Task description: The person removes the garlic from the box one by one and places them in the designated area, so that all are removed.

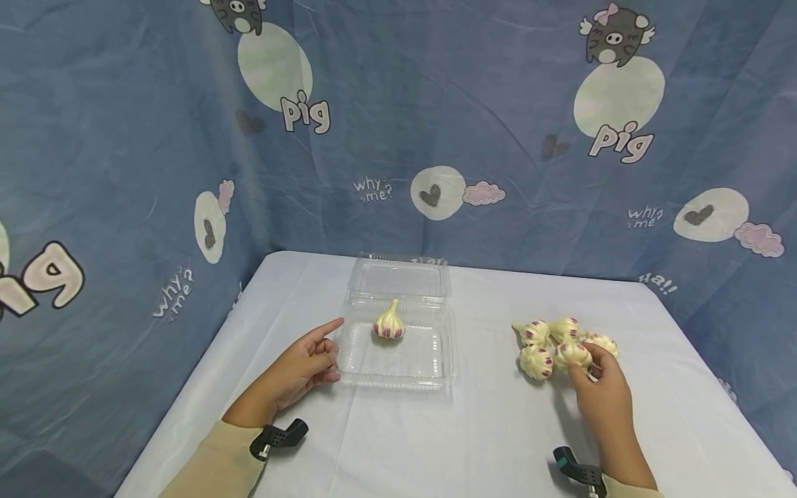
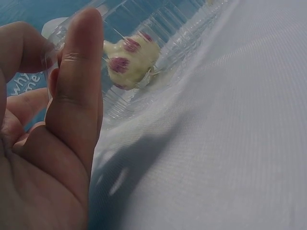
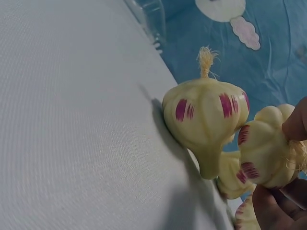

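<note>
My right hand (image 1: 605, 394) pinches a garlic bulb (image 3: 266, 148) between thumb and fingers at the right-hand group. Other garlic bulbs (image 1: 536, 362) with purple marks lie against it; one large bulb (image 3: 206, 112) with a fibrous root tuft shows close up in the right wrist view. At the left edge of an open clear plastic container (image 1: 398, 379), my left hand (image 1: 305, 366) holds the rim, its index finger stretched out along the side. Inside the container sits a single garlic bulb (image 1: 389, 324), stem upward. In the left wrist view, fingers (image 2: 76, 91) partly cover the plastic wall.
The container's hinged lid (image 1: 398, 278) lies back toward the far table edge. A white cloth (image 1: 486, 429) covers the table. Blue printed fabric (image 1: 386, 124) hangs behind and at the sides. Black wrist mounts (image 1: 278, 437) sit on both wrists.
</note>
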### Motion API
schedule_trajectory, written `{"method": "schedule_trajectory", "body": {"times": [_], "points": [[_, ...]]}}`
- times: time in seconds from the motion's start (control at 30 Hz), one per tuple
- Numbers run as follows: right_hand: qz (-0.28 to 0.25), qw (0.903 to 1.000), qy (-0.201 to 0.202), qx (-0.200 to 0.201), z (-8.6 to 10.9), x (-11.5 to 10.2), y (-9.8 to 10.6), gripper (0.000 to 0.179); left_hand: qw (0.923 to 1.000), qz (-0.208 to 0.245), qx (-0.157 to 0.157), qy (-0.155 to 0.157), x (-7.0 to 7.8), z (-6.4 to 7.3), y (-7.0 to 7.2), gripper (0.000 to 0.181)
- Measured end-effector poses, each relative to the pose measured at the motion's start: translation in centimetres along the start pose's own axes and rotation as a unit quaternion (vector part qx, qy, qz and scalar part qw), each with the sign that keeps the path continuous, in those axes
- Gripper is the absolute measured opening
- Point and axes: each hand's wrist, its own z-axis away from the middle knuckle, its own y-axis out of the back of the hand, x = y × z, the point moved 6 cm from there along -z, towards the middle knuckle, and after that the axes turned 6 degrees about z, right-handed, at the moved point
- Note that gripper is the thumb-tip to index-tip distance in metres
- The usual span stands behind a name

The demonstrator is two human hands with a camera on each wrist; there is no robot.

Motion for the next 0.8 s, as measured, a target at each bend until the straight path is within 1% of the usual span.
{"method": "schedule_trajectory", "body": {"times": [0.2,0.37,0.43,0.7,0.8], "points": [[0.011,0.9997,-0.02,-0.012,-0.2,0.5,-0.2,0.06,1.0,0.0,0.005,0.002,-0.1,-0.2,0.1,0.077],[0.019,0.999,-0.036,-0.019,-0.3,0.9,-0.4,0.061,1.0,-0.002,0.0,-0.001,-0.1,-0.1,0.1,0.078],[0.022,0.9988,-0.038,-0.021,-0.3,1.0,-0.4,0.06,1.0,-0.003,-0.002,-0.002,0.0,0.0,0.1,0.078],[0.03,0.9983,-0.036,-0.036,-0.4,1.3,-0.6,0.059,1.0,-0.003,0.006,-0.002,-0.1,-0.1,0.0,0.077],[0.032,0.9979,-0.036,-0.042,-0.4,1.4,-0.8,0.059,1.0,-0.003,0.002,-0.003,0.0,-0.1,0.0,0.077]]}}
